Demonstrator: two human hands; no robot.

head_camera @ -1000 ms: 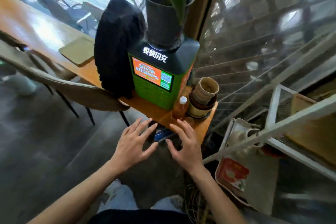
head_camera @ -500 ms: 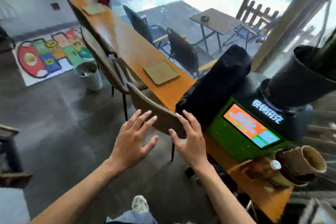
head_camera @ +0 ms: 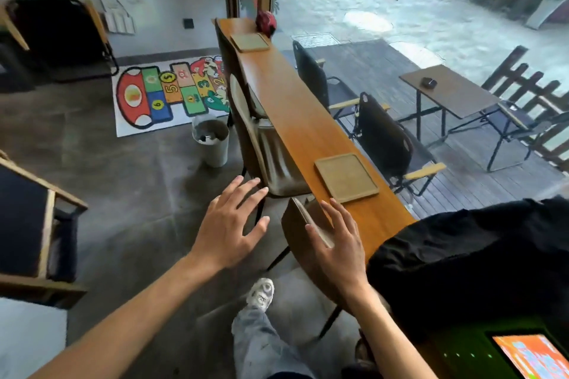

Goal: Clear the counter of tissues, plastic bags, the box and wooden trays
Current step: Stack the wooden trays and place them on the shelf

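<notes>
Wooden tray (head_camera: 346, 177), near: probably light, rigid, not fragile; I would take it by its raised rim. Square, pale tan, shallow lip, flat on the table (head_camera: 286, 108) just beyond my right hand (head_camera: 338, 251). Second tray (head_camera: 249, 41) well beyond. Left hand (head_camera: 229, 229) and right both spread, holding nothing.

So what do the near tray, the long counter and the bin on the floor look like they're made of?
Near tray: probably wood, matte pale tan with a raised rim and no shine. Counter: wood or wood-look laminate, with orange-brown lengthwise grain and a smooth satin sheen from the window light. Bin: likely plastic, plain off-white, though painted metal is possible.
</notes>
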